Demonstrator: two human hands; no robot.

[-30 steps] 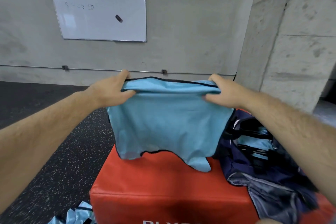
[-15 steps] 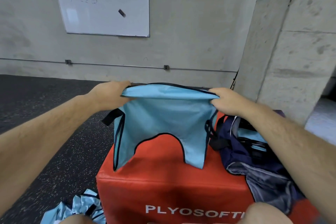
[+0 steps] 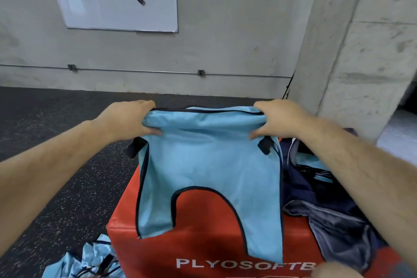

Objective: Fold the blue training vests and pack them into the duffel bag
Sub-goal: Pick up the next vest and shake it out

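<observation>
White "PLYOSOFTB" lettering marked the red foam box (image 3: pixel 203 248). Over it hung the light-blue, black-trimmed training vest (image 3: pixel 209 160), long axis vertical, neck opening downward, its top corners clenched in the fingers of the left hand (image 3: pixel 128 122) and right hand (image 3: pixel 277 119). The navy duffel bag (image 3: pixel 327 210) lay on the box's right.

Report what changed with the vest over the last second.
The blue vest dropped open: bunched before, it now hangs full length over the red box. The left hand and right hand keep gripping its top edge. The duffel bag stayed put.
</observation>
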